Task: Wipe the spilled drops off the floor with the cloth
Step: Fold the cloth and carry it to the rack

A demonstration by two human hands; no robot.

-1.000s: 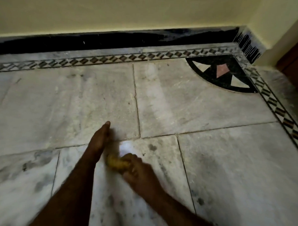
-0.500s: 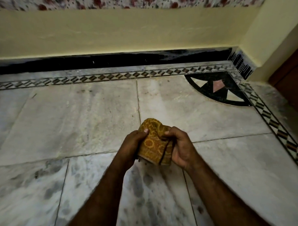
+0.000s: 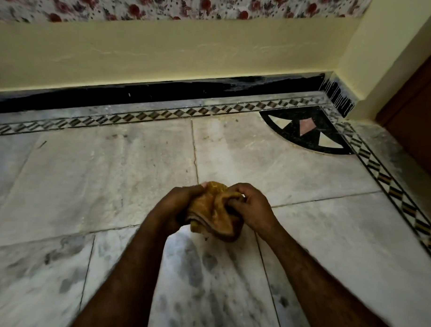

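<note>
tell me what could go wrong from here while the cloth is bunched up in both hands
1. The yellow-brown cloth looks lifted off the marble floor, gripped by the left hand and the right hand. If it is wet, squeezing it here could drip liquid back onto the floor.
2. The grey mottling in the near slabs could hide drops, so some may get missed.

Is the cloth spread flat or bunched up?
Bunched up: the cloth is crumpled between the left hand and right hand, above the floor.
</note>
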